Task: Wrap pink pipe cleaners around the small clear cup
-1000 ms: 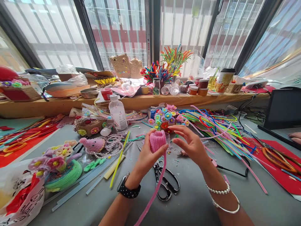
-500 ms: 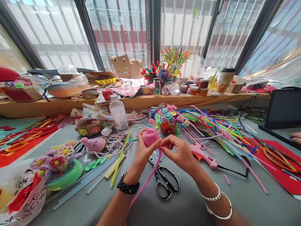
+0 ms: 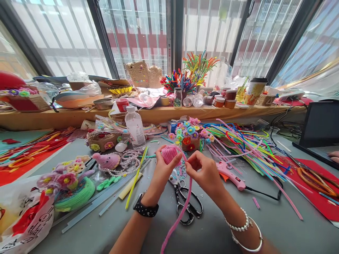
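Beyond the blades of the scissors [image 3: 177,197], the left hand [image 3: 160,174] holds a pink coil [image 3: 169,155] of fuzzy stem, thumb pressed along one side and forefinger along the other; how its remaining fingers sit I cannot tell, as they are hidden. Beyond the scissors and a little to their right, the right hand [image 3: 203,173] pinches a pink strand [image 3: 189,197] between thumb and forefinger, the other fingers curled in. The strand arcs from the coil to this pinch, then hangs across the view of the scissors' handles. A pink glue gun [image 3: 233,177] lies right of the scissors, a yellow stem [image 3: 136,178] lies to their left, and a flower basket [image 3: 191,144] stands farther beyond them
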Demonstrator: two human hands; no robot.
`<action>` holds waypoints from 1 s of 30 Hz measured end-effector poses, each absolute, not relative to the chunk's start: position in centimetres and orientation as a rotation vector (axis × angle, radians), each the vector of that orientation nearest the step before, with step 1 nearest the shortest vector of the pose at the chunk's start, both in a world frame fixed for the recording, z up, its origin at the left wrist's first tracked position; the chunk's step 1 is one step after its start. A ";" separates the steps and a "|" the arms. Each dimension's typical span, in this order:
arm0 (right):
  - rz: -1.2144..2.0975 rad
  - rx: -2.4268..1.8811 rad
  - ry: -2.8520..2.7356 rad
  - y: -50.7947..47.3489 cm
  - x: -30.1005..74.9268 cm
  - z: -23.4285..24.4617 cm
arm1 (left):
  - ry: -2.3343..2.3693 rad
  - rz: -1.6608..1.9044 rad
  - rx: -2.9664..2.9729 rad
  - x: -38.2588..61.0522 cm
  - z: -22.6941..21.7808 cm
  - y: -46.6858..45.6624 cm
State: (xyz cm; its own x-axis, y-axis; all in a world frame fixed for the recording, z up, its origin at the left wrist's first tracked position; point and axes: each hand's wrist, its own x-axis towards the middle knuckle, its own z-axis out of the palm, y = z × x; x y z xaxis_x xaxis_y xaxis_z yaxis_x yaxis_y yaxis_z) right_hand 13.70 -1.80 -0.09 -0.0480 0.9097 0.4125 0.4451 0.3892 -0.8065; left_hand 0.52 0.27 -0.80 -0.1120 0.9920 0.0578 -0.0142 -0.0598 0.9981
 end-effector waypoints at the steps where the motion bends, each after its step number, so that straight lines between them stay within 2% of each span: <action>1: 0.553 -1.219 -1.653 -1.9 13.6 -0.2 | 1.237 1.344 1.180 0.6 -0.7 0.2; 17: 0.445 -1.111 -1.867 -1.7 13.5 -0.7 | 1.193 1.318 1.152 0.7 -0.7 0.3; 30: 0.581 -1.055 -1.949 -1.6 14.2 -0.4 | 1.132 1.369 1.033 0.7 -0.7 0.0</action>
